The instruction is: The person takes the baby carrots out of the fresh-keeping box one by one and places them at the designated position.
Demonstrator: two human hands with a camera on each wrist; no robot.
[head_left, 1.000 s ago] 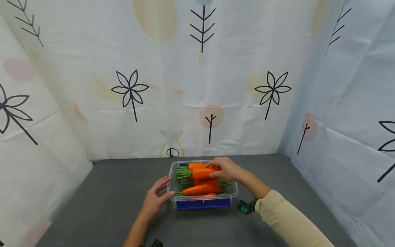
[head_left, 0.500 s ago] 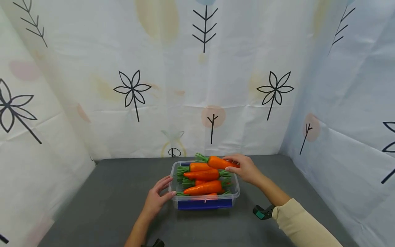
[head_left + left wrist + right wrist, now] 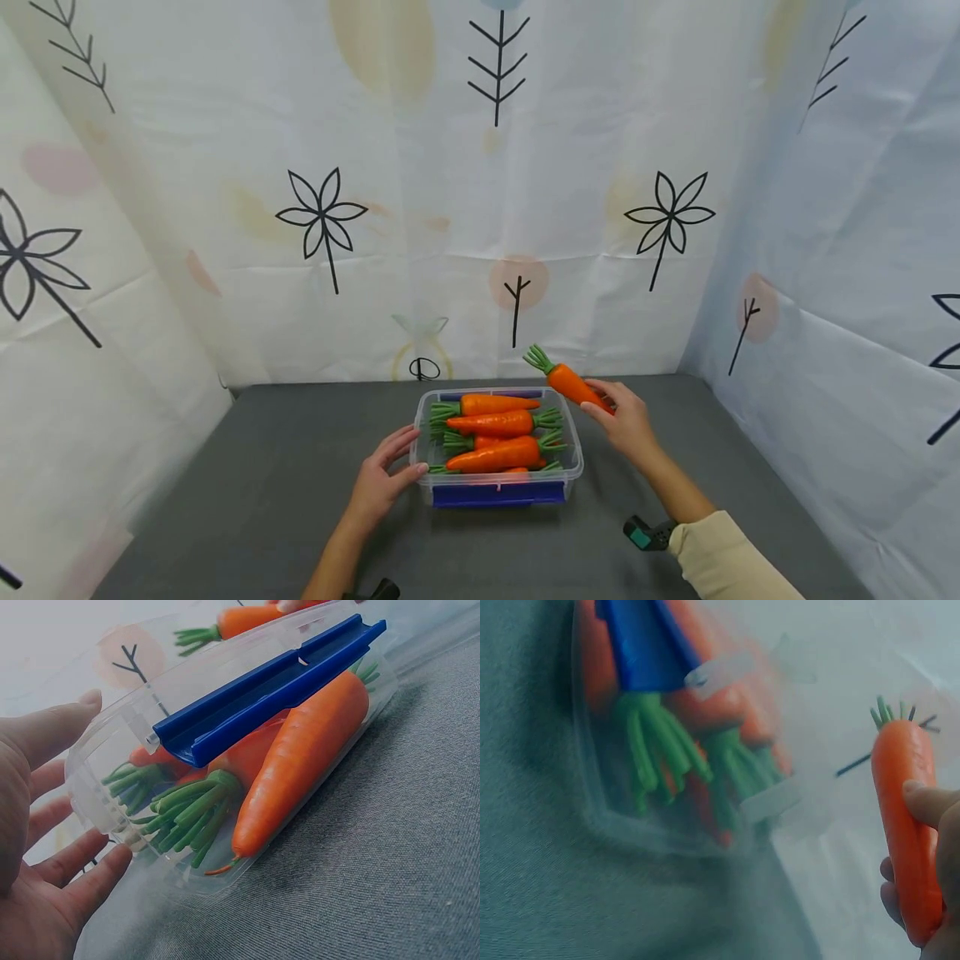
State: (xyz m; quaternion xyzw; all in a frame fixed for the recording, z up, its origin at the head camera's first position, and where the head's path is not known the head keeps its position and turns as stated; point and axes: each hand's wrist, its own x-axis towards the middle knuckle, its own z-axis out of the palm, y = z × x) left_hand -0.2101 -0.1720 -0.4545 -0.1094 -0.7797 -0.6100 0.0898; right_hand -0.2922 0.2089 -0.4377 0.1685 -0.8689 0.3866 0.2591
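Observation:
A clear plastic box (image 3: 497, 477) with blue latches stands on the table and holds several orange carrots (image 3: 501, 424) with green tops. At its left end my left hand (image 3: 381, 477) rests with fingers extended; in the left wrist view the fingertips (image 3: 114, 862) lie against the clear wall. Just beyond the box's right rear corner, my right hand (image 3: 621, 414) grips one carrot (image 3: 573, 387) in the air by its tapered half, green top pointing up and left. In the right wrist view the thumb presses along this carrot (image 3: 906, 817).
The dark grey table (image 3: 277, 492) extends on both sides of the box. Behind it hangs a pale cloth (image 3: 420, 283) printed with plants, and similar cloth stands at left and right. Each wrist carries a dark device, the right one (image 3: 649, 533) partly green.
My right hand has lifted a carrot from the top of the pile and carried it up and right, past the box's rim. The left hand stays at the box's left end.

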